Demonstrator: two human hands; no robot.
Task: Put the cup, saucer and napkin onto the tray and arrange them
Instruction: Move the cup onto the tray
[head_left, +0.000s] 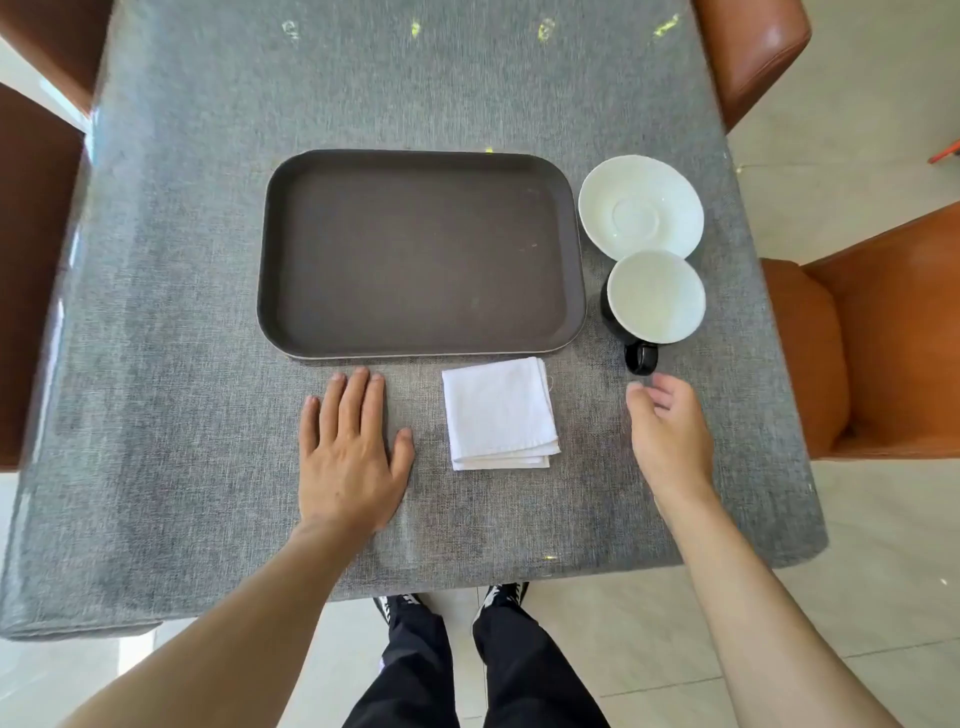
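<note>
Cup (655, 304) sat at tray's (291, 332) 3 o'clock, touching saucer (641, 213). Right hand (670, 431) spread, empty, nearing handle; left hand (349, 457) flat on bench. Risk: clinking saucer.

From my remote seat: the tray (421, 252) lies mid-bench (182, 364), with the saucer (641, 214) to its right, the cup (655, 304) just before the saucer, and the folded napkin (500, 413) before the tray's near edge.
</note>
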